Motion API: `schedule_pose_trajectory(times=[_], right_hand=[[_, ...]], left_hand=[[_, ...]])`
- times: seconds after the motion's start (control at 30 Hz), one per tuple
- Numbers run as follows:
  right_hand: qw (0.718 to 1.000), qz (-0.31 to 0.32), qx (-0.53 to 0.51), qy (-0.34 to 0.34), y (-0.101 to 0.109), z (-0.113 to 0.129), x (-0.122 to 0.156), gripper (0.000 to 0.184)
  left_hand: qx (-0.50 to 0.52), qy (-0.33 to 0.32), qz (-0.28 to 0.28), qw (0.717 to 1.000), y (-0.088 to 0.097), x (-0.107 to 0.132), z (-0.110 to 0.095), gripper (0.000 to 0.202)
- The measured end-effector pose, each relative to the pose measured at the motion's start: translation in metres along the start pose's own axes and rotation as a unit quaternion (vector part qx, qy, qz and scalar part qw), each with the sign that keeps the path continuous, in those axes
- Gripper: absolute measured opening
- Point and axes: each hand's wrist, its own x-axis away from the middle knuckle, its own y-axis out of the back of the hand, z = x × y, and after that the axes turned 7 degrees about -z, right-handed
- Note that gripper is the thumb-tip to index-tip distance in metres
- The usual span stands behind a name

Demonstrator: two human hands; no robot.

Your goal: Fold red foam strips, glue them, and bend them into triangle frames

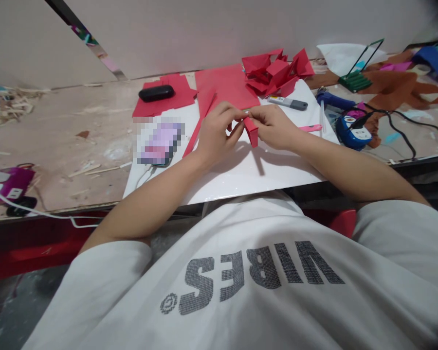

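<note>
Between my two hands is a small folded piece of red paper (252, 133), held above a white board (233, 177). My left hand (219, 129) pinches its upper left side with thumb and forefinger. On the other side, my right hand (272, 126) has its fingers closed on the same piece, covering its upper right part. A long red paper strip (194, 138) lies beside my left hand. Behind both hands is a large red sheet (222, 87). A grey box cutter (287, 103) rests just beyond my right hand.
Folded red paper pieces (277, 70) are heaped at the back. A black case (156, 92) sits on red paper at the left, near a phone (161, 143) on a cable. A blue power socket (354, 131) with black cords and a green stand (355, 81) are at right.
</note>
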Motion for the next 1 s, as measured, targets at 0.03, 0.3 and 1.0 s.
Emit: schedule_pose_trajectory(times=[0.03, 0.3, 1.0], right_hand=[[1.0, -0.012, 0.009, 0.004, 0.0, 0.001, 0.0, 0.033], [0.999, -0.02, -0.014, 0.021, 0.0, 0.001, 0.003, 0.051], [0.996, -0.008, -0.007, 0.09, 0.008, -0.007, 0.0, 0.046]], left_hand=[[0.003, 0.004, -0.002, 1.0, 0.0, 0.001, 0.0, 0.03], [0.054, 0.027, -0.015, 0.998, 0.002, -0.003, -0.009, 0.031], [0.117, 0.055, -0.032, 0.991, 0.002, -0.003, 0.008, 0.032]])
